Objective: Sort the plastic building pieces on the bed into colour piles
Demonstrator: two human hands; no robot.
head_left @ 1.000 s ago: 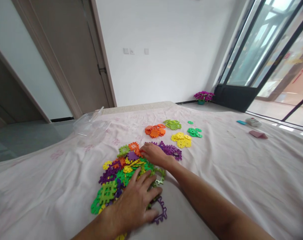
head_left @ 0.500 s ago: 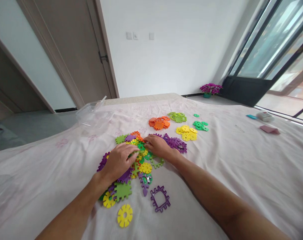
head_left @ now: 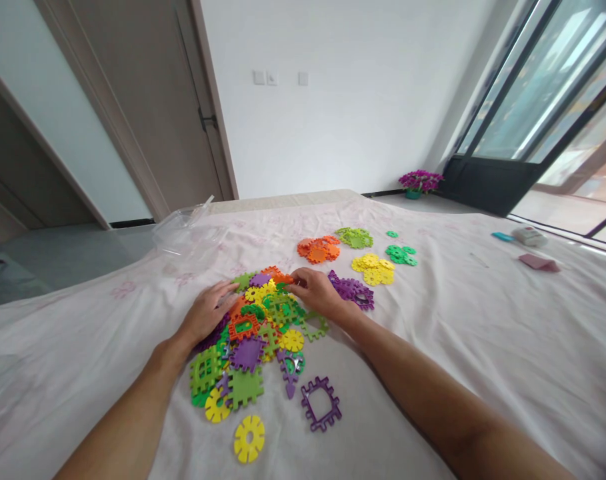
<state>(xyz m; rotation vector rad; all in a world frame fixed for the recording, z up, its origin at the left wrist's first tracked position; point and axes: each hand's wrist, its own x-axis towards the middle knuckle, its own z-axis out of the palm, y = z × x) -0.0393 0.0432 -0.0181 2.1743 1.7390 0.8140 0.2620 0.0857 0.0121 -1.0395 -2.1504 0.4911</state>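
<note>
A mixed pile of plastic interlocking toy pieces lies between my two hands. It holds green squares (head_left: pixel 245 388), a purple square (head_left: pixel 247 354), an orange frame (head_left: pixel 243 327) and yellow notched discs (head_left: pixel 291 341). My left hand (head_left: pixel 209 312) rests at the pile's left edge, its fingers stretched over the pieces and holding nothing. At the upper right of the pile, my right hand (head_left: pixel 313 291) has thumb and fingers closed at the end of an orange piece (head_left: pixel 277 274). Its fingertips are partly hidden.
Sorted by colour, orange (head_left: pixel 317 249), light green (head_left: pixel 355 237), yellow (head_left: pixel 374 269), green (head_left: pixel 401 255) and purple pieces (head_left: pixel 353 291) lie beyond. A purple frame (head_left: pixel 321 404) and a yellow disc (head_left: pixel 249 439) sit nearer me. A clear plastic bag (head_left: pixel 183 233) is at the far left.
My left hand has moved left off the middle of the pile, uncovering the orange frame and green pieces. My right hand has stayed almost in place at the pile's upper right.
</note>
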